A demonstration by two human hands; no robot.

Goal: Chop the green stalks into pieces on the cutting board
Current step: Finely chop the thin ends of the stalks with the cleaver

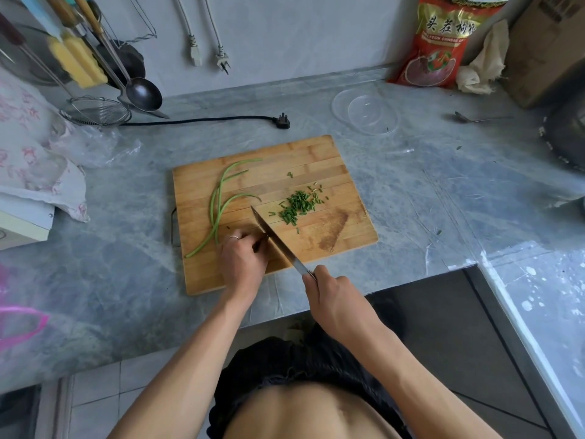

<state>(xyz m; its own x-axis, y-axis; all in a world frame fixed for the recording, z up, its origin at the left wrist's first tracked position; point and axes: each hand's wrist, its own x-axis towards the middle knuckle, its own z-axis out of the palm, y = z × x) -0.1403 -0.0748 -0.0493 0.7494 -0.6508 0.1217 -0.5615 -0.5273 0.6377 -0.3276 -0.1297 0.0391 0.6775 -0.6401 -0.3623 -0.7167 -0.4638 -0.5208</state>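
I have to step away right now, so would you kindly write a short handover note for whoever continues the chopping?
Right hand grips the knife, blade on the cutting board.
Left hand has curled fingers beside the blade; what they hold is hidden.
Done: a pile of chopped pieces lies right of the blade.
Left: several whole green stalks lie on the board's left side, one end overhanging the edge.

A grey marbled counter (411,191) fills the middle of the frame, meeting a plain pale wall (285,33) along the top; pale floor tiles (104,394) show lower left.
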